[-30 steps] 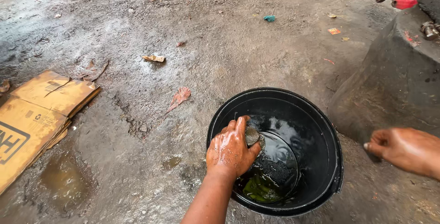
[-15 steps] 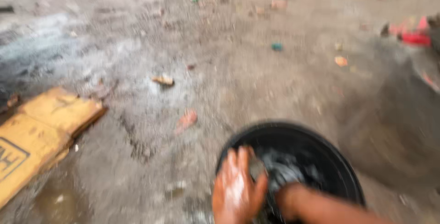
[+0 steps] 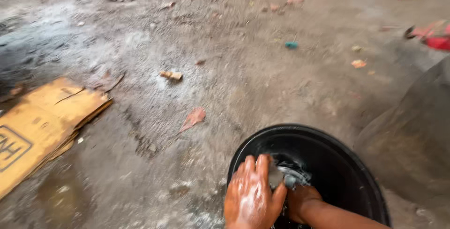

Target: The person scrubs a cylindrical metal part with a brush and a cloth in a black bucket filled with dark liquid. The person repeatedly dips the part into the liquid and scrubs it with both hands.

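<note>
1. Head view: wet dirt floor (image 3: 243, 83), littered with leaves and scraps; flattened cardboard (image 3: 42, 126) at left.
2. Black bucket (image 3: 349, 163) at lower right, both hands inside.
3. Left hand (image 3: 251, 198) soapy, fingers together, cupped over a small grey item (image 3: 290, 177).
4. Right hand (image 3: 302, 201) grips the item from below; grip blurred.
5. Judgement: washing mid-way; lather on, no rinse evident.

Black round basin (image 3: 347, 163) stands upright on the wet dirt floor (image 3: 225, 69), lower right. Inside, near its left rim, a small wet grey object (image 3: 288, 175), blurred, is held between both hands.
</note>
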